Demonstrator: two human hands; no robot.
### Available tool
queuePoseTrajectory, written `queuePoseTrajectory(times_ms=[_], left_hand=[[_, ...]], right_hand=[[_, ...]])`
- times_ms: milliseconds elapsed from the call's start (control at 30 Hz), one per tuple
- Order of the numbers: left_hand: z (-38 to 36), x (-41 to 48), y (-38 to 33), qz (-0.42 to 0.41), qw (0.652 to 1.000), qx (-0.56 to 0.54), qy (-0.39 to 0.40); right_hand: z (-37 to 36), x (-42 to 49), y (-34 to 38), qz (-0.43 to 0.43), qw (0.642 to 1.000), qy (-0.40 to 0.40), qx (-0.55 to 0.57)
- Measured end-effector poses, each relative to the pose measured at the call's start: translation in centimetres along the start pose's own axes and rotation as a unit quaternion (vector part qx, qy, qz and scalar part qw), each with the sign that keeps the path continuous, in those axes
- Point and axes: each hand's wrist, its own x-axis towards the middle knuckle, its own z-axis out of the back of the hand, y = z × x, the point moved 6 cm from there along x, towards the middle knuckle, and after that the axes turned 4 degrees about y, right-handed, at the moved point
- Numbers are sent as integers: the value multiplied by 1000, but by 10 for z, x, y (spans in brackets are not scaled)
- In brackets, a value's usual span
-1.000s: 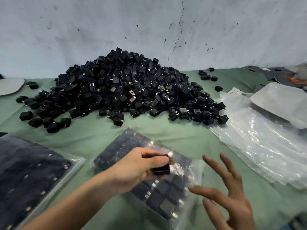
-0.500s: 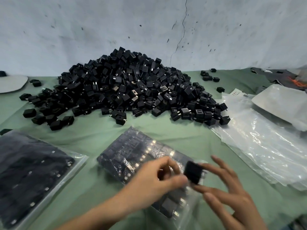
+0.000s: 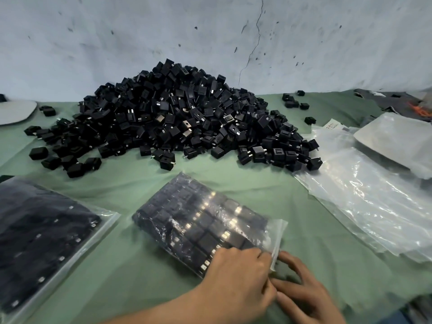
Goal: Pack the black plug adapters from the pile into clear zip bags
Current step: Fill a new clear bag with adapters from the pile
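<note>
So the whole green-covered tabletop (image 3: 233, 178) is basically a packing station. The big pile of black plug adapters (image 3: 177, 118) sits in the upper middle of the frame against the wall, close enough to grab from. A stack of empty clear zip bags (image 3: 374, 202) is fanned out on the right, I'd guess so the next one is ready to pull. A packed bag (image 3: 42, 242) is parked at the lower left, out of the way. The bag being worked on (image 3: 201, 220) lies flat at lower centre, adapters lined up in neat rows inside and its mouth pointing toward the person. Looks nearly full to me. The left hand (image 3: 236, 281) is right at that mouth with its fingers (image 3: 261, 256) bent. I honestly can't tell if they're pinching the lip or an adapter. The right hand (image 3: 306, 295) lies just beside the opening, fingers stretched out and holding nothing, probably steadying things.
</note>
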Motion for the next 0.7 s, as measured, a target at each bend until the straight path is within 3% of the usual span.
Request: queuePoseTrajectory(times_ms=[67,200,300,400,467,567,700], left_hand=[[3,-3,-1,-11,1000,-10,-9],[10,-11,5,-41,996,-54,-63],[25,-17,34,-52,976,-158,-138],[50,-32,113,48,918,-221,-325],[49,-47,170,154,878,-220,-397],[18,-62,219,236,852,-259,-390],[-9,-65,230,205,834,-363,-362]], right_hand=[[-11,11,8,13,999,41,14],[-26,32,19,107,993,36,-44],[-33,36,18,119,983,109,-83],[-27,29,12,144,967,151,-148],[-19,30,11,141,960,160,-179],[-17,38,11,142,947,195,-211],[-37,52,2,143,930,279,-193]])
